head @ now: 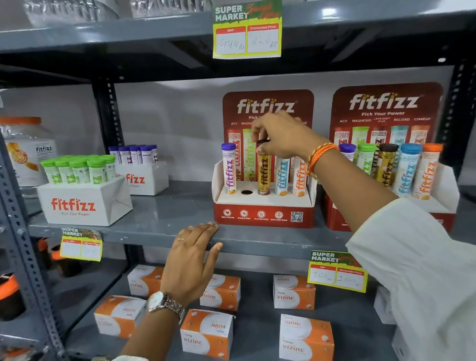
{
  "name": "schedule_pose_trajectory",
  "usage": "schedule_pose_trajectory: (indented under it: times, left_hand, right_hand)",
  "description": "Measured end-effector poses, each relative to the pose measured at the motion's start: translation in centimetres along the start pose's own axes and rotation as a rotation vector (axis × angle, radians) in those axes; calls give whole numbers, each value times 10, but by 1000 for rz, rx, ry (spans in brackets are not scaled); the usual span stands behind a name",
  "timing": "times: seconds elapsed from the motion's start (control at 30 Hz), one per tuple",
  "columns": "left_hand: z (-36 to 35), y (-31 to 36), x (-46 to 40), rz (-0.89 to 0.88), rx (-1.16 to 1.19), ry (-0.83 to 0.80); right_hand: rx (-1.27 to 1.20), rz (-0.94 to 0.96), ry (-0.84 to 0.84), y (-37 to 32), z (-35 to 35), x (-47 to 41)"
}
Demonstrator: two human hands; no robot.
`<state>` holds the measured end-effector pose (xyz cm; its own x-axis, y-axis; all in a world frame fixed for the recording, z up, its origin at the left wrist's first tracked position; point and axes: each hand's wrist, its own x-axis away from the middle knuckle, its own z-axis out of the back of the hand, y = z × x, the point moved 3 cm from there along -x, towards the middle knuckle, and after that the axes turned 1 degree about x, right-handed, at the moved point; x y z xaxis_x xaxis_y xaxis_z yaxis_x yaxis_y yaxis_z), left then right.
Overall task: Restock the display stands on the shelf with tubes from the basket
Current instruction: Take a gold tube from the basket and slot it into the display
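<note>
White sleeves point(434, 265), silver wristwatch point(164, 303), finger ring point(181, 239), orange thread bracelet point(320, 154).

Grey metal shelving point(155, 222) against a pale wall point(171, 123).

2 display stands point(264, 206) side by side on shelf point(155, 222), boxes point(85, 203) left
</note>
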<state>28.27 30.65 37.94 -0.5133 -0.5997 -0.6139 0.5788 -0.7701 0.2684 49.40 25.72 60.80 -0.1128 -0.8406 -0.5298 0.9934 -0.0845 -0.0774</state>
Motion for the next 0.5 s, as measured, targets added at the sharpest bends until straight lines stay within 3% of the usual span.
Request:
schedule_pose_trajectory:
  times: [0.5]
  left_hand:
    - [-2,-3,0,-6,-3,-7]
  right_hand:
    - [74,-42,-41,11,-14,-12]
